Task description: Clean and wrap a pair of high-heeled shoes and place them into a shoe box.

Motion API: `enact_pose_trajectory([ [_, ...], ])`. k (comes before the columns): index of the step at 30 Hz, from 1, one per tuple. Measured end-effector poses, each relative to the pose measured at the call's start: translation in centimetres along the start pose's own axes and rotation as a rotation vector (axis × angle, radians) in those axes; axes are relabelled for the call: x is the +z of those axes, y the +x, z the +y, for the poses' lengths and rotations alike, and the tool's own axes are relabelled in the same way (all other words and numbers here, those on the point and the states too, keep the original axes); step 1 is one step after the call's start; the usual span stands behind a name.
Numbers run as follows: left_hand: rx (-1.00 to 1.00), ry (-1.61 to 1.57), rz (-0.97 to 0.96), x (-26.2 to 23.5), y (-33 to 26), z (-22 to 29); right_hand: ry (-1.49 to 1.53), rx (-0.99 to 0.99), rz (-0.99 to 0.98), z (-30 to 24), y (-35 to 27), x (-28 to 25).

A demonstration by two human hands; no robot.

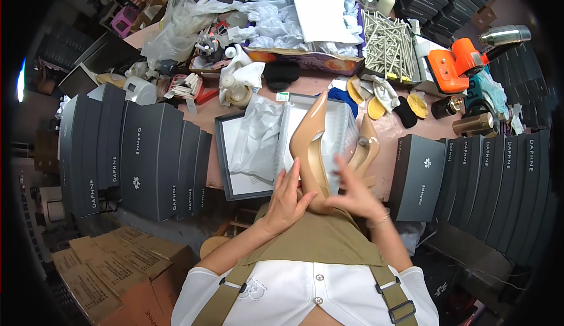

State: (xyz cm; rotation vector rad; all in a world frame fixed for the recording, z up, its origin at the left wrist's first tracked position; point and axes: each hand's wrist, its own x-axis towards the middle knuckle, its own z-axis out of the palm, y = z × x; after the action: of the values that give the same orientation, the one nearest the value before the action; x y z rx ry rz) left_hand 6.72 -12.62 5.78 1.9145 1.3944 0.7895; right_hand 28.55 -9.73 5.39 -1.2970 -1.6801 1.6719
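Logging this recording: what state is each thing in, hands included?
Left hand: open, touching the left beige shoe
Right hand: open, fingers spread, blurred
Left beige shoe: toe pointing away from the person
Right beige shoe: toe pointing away
Grey shoebox: open
White tissue: crumpled, in the shoebox
Clear plastic bag: crumpled
Box of white sticks: open, filled
Cream bottle: upright

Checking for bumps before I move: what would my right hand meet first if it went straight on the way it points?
Probably the beige shoe against your left hand: your right hand points forward and left toward its opening. The fingers are blurred, so depth is unclear.
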Motion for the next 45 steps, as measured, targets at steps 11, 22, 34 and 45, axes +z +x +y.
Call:
enact_pose_trajectory([
  [11,0.024,0.383,0.102,-7.6,13.6,-14.4,-0.14,-0.048,0.076,0.8,-1.5,-2.3],
  [22,-0.438,-0.053,0.136,-4.9,13.5,-20.8,0.749,-0.04,0.03,3.0,-4.2,-2.1],
  [34,-0.257,-0.12,0.444,-4.9,4.4,-5.0,1.445,-0.188,-0.323,4.3,-5.3,-1.4],
  [45,-0.006,-0.337,0.434,-3.5,-0.6,-0.8,0.39,0.08,-0.204,-3.3,-9.9,3.8],
])
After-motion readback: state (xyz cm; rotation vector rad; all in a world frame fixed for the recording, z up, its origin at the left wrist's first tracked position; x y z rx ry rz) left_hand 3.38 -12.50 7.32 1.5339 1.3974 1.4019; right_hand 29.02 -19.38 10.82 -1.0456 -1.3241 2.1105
